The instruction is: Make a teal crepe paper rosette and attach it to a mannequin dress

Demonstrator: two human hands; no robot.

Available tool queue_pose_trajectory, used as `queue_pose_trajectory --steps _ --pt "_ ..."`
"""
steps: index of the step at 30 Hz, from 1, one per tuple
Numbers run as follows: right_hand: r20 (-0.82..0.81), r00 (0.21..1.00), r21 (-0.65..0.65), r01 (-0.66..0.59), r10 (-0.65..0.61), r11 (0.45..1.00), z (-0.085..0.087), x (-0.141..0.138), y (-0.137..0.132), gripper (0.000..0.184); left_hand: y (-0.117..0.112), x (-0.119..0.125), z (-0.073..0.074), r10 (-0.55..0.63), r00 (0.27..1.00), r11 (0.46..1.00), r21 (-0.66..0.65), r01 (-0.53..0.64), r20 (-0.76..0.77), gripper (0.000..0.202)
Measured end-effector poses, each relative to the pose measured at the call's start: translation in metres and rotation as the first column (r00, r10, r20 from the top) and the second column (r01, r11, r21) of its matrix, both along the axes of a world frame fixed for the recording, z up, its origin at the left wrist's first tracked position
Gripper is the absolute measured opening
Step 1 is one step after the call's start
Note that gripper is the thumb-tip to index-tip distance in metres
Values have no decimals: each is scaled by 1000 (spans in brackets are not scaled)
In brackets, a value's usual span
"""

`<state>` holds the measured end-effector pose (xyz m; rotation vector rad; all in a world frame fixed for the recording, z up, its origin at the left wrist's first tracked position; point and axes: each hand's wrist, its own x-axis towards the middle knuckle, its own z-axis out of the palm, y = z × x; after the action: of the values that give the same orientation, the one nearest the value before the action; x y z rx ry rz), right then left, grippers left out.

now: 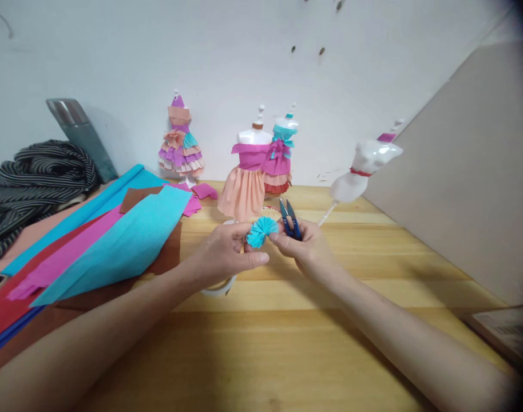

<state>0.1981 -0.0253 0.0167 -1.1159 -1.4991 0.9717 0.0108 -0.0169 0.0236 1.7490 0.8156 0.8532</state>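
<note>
Above the middle of the wooden table [287,343], my left hand [225,252] pinches a small pleated fan of turquoise crepe paper [261,231] between thumb and fingers. My right hand [302,243] touches the fan's right edge with its fingertips and grips small blue thread snips [290,220], blades pointing up. Both hands are closed. A white tape roll [221,288] lies on the table, partly hidden under my left wrist.
Sheets of turquoise [124,240], pink, red and brown crepe paper lie at the left. Several small mannequins in paper dresses [246,171] stand at the back by the wall. A bare white mannequin [364,169] leans at the right. Striped cloth [34,183] sits far left.
</note>
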Motion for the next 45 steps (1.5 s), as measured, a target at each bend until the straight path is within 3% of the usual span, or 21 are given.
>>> queue_pose_trajectory --steps 3,5,9,13,17,24,29,34,45 --pt "-33 999 6 15 -15 1000 -1 1 -1 31 7 -1 -8 34 993 991 -136 -18 113 62" --pt "-51 999 -6 9 -10 1000 -2 0 -1 31 12 0 -14 50 986 981 -191 -19 158 68" --pt "-108 993 -54 -56 50 997 -3 -3 -3 37 10 1 -16 -12 981 981 -185 49 196 41" --pt "-127 991 -85 -56 45 995 -1 -6 -7 38 -1 5 -8 138 959 972 -217 -85 246 25" --pt "-62 998 -86 -25 19 996 6 -10 -13 35 -6 8 -1 177 925 953 -295 -74 338 25" --pt "44 998 -24 -54 55 998 6 -6 -12 38 -8 7 0 200 925 924 -377 -68 322 28" --pt "95 969 82 -237 229 968 10 12 -8 45 -6 6 -1 151 918 951 -306 -34 366 18" --pt "303 930 110 -252 209 961 24 20 -7 47 -1 3 -4 129 932 977 -206 -61 338 13" --pt "320 901 58 -329 294 943 28 14 -11 40 -1 1 -1 102 950 988 -140 -63 296 13"
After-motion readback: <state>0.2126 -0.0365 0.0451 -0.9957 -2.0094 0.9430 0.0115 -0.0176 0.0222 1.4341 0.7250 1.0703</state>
